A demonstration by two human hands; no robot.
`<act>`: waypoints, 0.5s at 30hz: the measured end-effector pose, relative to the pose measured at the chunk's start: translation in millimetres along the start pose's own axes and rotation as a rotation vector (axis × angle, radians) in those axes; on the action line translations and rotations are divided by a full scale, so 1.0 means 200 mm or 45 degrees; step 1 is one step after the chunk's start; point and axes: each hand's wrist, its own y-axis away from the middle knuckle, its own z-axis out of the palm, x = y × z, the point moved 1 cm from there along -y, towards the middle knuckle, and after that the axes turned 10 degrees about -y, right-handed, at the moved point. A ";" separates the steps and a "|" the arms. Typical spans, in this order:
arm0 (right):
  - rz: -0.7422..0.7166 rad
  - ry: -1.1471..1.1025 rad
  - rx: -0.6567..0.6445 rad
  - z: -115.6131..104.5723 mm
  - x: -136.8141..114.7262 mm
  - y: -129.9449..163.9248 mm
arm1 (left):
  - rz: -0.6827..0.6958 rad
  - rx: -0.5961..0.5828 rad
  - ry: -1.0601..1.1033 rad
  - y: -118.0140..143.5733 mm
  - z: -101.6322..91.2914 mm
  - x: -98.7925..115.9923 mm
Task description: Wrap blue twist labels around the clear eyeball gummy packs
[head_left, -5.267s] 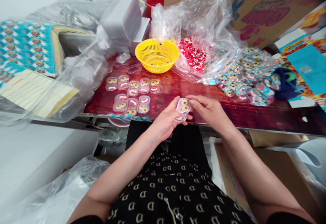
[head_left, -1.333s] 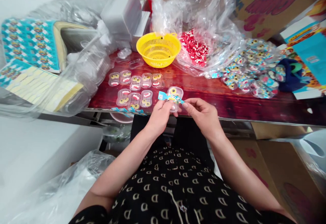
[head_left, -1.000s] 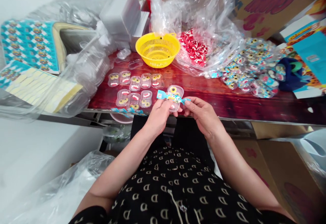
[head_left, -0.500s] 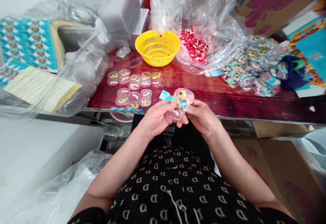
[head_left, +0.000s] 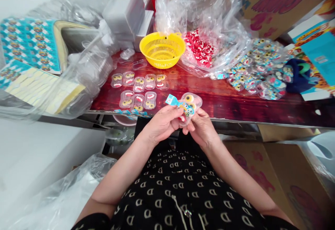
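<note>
Between my two hands, above the table's front edge, is a small clear plastic candy pack (head_left: 195, 99) with yellow-ringed eye candies and a red-and-white piece inside. My left hand (head_left: 164, 121) is closed on its left side, thumb pressing a blue printed sticker label (head_left: 186, 108) whose free end sticks out to the left. My right hand (head_left: 204, 127) grips the pack's lower right side with fingers curled under it. Several similar packs (head_left: 150, 100) with eyes and red pieces lie in two rows to the left. Blue labels (head_left: 128, 112) hang along the table edge below them.
A yellow basket (head_left: 162, 64) stands behind the rows. Beside it a clear bag holds red-and-white candies (head_left: 199, 48). Labelled packs (head_left: 269, 53) are heaped at the right. Label sheets (head_left: 39, 83) and empty clear shells (head_left: 91, 66) fill the left. A cardboard box (head_left: 277, 10) stands behind.
Both hands have shifted slightly with the pack, which has turned a little. My right hand has moved lower along its side. The label stays across the pack.
</note>
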 end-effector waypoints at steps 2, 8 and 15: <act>0.001 -0.005 0.040 0.01 0.02 0.01 | -0.017 0.038 -0.021 0.00 0.01 0.00; 0.021 0.087 0.076 0.01 0.04 0.02 | -0.054 0.132 -0.075 0.01 0.03 0.01; 0.042 -0.030 0.122 -0.03 0.05 0.02 | -0.044 0.113 -0.151 0.01 0.03 -0.03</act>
